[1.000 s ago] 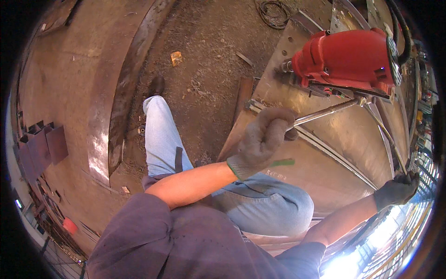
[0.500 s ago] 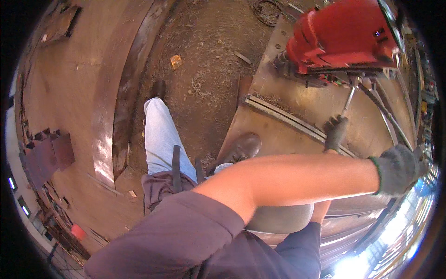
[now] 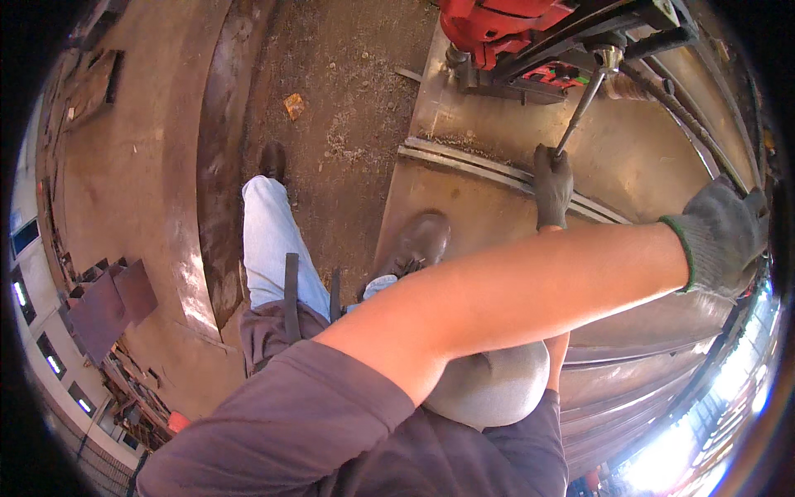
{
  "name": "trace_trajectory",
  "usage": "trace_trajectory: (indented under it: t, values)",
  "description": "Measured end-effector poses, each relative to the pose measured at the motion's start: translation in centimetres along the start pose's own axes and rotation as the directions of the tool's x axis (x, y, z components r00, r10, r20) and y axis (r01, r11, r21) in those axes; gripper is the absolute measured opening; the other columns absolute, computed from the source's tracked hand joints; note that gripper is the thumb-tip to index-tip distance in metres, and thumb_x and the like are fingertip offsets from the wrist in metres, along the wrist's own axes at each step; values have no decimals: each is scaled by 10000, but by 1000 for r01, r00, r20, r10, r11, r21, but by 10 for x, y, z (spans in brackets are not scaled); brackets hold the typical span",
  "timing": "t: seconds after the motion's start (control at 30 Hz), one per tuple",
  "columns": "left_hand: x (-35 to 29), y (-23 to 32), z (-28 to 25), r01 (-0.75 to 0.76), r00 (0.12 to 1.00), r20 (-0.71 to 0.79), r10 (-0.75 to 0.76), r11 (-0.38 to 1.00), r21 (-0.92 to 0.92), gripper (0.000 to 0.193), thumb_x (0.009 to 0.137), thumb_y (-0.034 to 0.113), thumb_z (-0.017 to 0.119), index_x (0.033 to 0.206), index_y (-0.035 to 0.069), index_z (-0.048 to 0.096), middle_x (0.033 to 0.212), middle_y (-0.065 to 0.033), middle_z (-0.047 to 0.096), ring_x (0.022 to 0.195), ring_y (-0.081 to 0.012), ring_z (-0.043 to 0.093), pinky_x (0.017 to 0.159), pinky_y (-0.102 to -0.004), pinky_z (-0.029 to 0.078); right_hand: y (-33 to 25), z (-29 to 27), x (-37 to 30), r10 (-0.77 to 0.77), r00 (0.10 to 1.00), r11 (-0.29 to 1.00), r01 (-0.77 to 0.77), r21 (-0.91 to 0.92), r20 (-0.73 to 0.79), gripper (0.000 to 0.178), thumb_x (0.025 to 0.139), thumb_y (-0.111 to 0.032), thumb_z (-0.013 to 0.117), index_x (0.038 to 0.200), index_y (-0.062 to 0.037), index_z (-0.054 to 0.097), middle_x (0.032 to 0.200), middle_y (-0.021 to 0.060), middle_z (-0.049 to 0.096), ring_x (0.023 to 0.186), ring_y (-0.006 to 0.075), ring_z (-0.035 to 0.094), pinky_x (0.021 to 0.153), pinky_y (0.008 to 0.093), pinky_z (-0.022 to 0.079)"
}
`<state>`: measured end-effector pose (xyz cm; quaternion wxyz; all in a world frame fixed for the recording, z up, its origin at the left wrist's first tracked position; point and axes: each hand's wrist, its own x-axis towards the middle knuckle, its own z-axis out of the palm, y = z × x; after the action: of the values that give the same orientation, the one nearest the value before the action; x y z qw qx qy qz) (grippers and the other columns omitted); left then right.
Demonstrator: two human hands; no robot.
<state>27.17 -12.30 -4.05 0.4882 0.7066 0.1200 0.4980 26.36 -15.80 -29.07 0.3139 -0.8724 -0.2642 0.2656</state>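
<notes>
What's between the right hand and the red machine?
In the head view, a metal rod: the right hand grips one end; the other meets a silver hub on the red machine.

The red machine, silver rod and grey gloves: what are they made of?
The bulky red machine: perhaps painted metal or plastic; glossy shell. The thin silver rod: probably bare steel; bright shine. The dark-grey gloves: seemingly knitted fabric, matte; stretchy-looking cuff.
</notes>
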Motion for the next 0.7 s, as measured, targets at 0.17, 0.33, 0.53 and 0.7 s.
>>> trace_trajectory:
  t: [0.17,0.33,0.53,0.7]
  values:
    - [-52,-23,-59,-36,999,-35,33,996,-84,376,889,294,604,1209,100,640,1072,-160,653,953,-362,689,758,-482,569,6,7,1,-13,999,999,11,-39,-52,431,945,-420,639,1037,0,657,876,138,682,844,220,619,798,392,482]
    - [-205,-87,-159,466,829,227,-511,856,224,370,1021,380,470,1083,75,670,1090,-204,681,1022,-392,660,896,-510,526,22,18,10,-13,991,993,-3,-120,-134,451,930,-448,669,1059,-16,694,923,103,720,880,223,654,811,370,495]
    - [-333,-124,-257,987,158,-127,-979,152,54,483,960,439,550,1237,59,661,1068,-172,714,970,-307,691,884,-413,516,4,20,-2,42,977,999,-47,-20,-211,429,897,-464,676,979,-44,708,927,109,741,862,245,690,803,388,515]
    - [-337,-127,-280,999,32,-83,-996,29,31,488,957,410,569,1205,-2,653,954,-102,691,820,-190,654,765,-360,520,28,18,9,60,967,996,-74,-46,-249,420,892,-456,682,961,-43,702,898,116,737,837,236,691,765,376,517]
